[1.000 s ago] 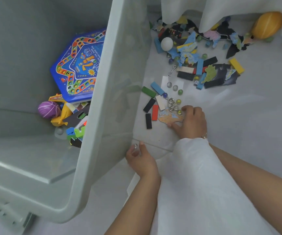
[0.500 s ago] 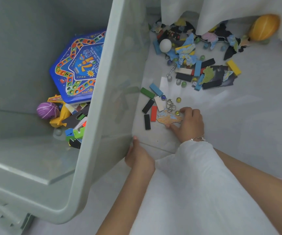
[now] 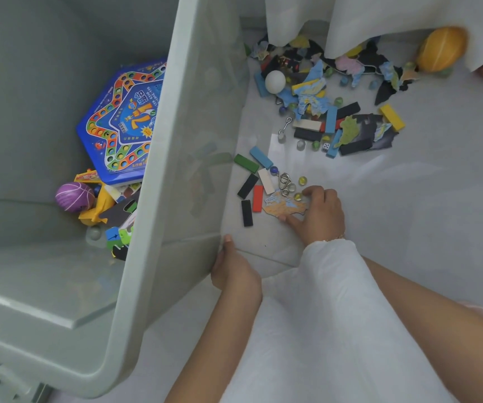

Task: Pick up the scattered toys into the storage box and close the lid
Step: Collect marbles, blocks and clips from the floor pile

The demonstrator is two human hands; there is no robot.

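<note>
The grey-green storage box [image 3: 176, 141] is standing open on the pale floor [image 3: 409, 213], with a blue hexagonal game board [image 3: 121, 123], a purple ball [image 3: 74, 196] and other toys lying at its bottom. The left hand [image 3: 234, 269] is resting against the box's lower outer wall, thumb touching it. The right hand [image 3: 320, 215] is curling its fingers over an orange puzzle piece [image 3: 282, 205] on the floor, beside coloured blocks [image 3: 253, 184], marbles and a metal wire puzzle [image 3: 283, 181]. Farther off, more blocks, puzzle pieces, a white ball [image 3: 275, 80] and a yellow ball [image 3: 441, 49] are lying near a white curtain [image 3: 350, 18].
</note>
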